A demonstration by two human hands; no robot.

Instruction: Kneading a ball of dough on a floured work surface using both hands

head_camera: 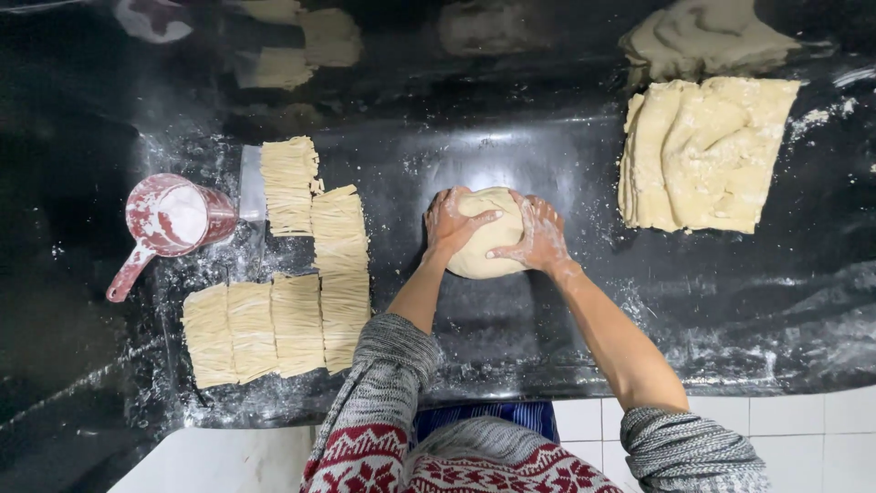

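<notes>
A round ball of pale dough lies on the black floured counter, near its middle. My left hand cups the ball's left side, fingers spread over the top. My right hand presses on its right side, flour on the fingers. Both forearms reach forward from grey knitted sleeves pushed up above the elbows.
Several bundles of cut noodles lie in rows to the left. Further left stands a red cup of flour with a handle. A folded slab of dough rests at the back right. White tiles front the counter's near edge.
</notes>
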